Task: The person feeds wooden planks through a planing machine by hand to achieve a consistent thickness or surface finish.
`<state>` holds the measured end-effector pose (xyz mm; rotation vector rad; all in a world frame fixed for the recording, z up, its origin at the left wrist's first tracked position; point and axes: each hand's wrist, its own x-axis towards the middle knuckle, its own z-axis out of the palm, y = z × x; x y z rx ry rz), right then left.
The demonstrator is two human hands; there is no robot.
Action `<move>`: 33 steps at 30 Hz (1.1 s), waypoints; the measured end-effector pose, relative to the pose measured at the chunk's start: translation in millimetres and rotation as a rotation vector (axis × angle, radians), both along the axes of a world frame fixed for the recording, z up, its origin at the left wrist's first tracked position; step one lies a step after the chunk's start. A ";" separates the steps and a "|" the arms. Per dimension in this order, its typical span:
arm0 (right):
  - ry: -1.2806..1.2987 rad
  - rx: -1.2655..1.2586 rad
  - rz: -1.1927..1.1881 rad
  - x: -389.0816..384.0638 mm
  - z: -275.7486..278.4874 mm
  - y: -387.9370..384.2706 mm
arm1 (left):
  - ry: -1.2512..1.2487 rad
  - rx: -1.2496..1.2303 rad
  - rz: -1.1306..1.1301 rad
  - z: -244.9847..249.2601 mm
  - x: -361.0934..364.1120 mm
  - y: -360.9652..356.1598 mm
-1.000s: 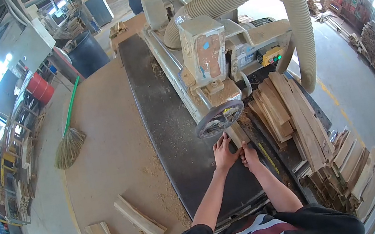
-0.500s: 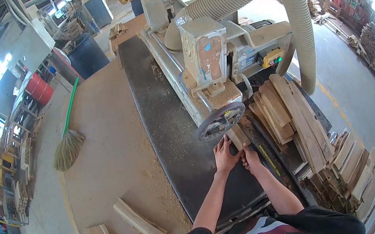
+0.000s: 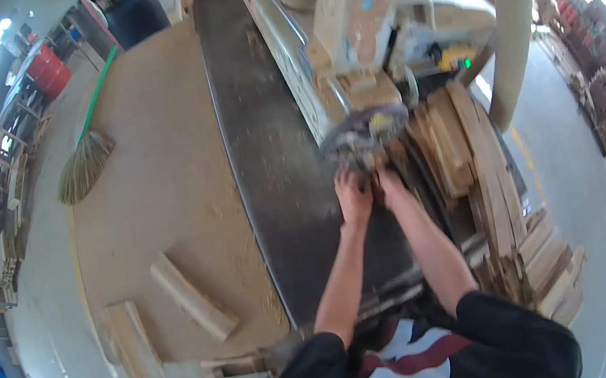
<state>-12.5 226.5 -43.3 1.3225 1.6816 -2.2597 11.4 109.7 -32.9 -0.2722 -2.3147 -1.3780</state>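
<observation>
- The left hand [image 3: 354, 195] is laid flat on the dark machine table [image 3: 273, 154], with its fingers pointed to 12 o'clock, just below the handwheel [image 3: 364, 131].
- The right hand [image 3: 388, 179] is set close beside it at 3 o'clock, and the two are nearly touching.
- Whether either hand is closed on anything cannot be told, as the fingertips are blurred and partly hidden under the handwheel.
- The handwheel is seen at the near end of the machine head [image 3: 360, 27], at 12 o'clock from both hands.
- Stacked wooden boards [image 3: 463, 138] are piled at 3 o'clock from the hands.
- A dust hose [image 3: 516, 25] is hung at 2 o'clock.
- A broom [image 3: 84, 165] is laid on the floor at 9 o'clock, well apart.
- Two loose planks [image 3: 191, 296] are found at 8 o'clock.
</observation>
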 end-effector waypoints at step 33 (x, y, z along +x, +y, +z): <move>0.193 0.354 0.746 183.5 44.1 -7.9 | -0.236 -0.386 0.423 48.9 216.5 -135.1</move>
